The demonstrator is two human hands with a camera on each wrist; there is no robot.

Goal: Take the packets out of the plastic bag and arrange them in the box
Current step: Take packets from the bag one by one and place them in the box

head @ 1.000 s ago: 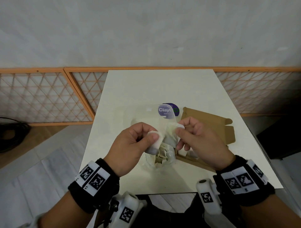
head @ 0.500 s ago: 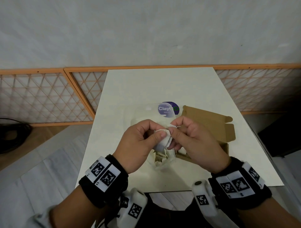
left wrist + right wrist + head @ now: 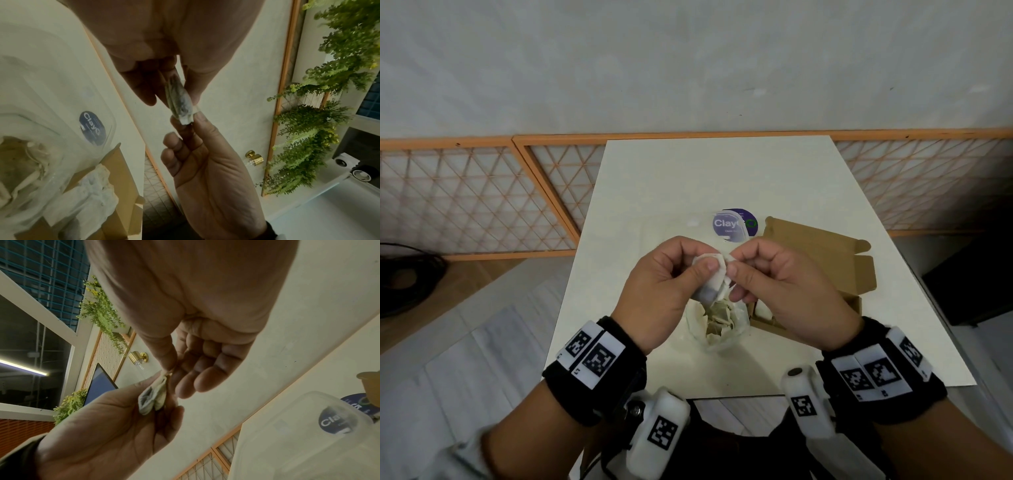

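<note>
1 small white packet [image 3: 710,274] is held above the near middle of the tabletop [image 3: 688,178], over the open plastic bag [image 3: 717,325] whose mouth shows more packets inside. The packet is pinched between thumb and curled fingers of the left hand [image 3: 664,294], while its upper edge is nipped by thumb and forefinger of the right hand [image 3: 784,291]; the remaining right fingers are loosely curled. The cardboard box [image 3: 822,270] lies open just beside the bag, toward the right edge, with white packets already seen in it from the left wrist view. The step is judged best done if the packet is flattened, released by 1 hand, and laid flush against those already placed.
</note>
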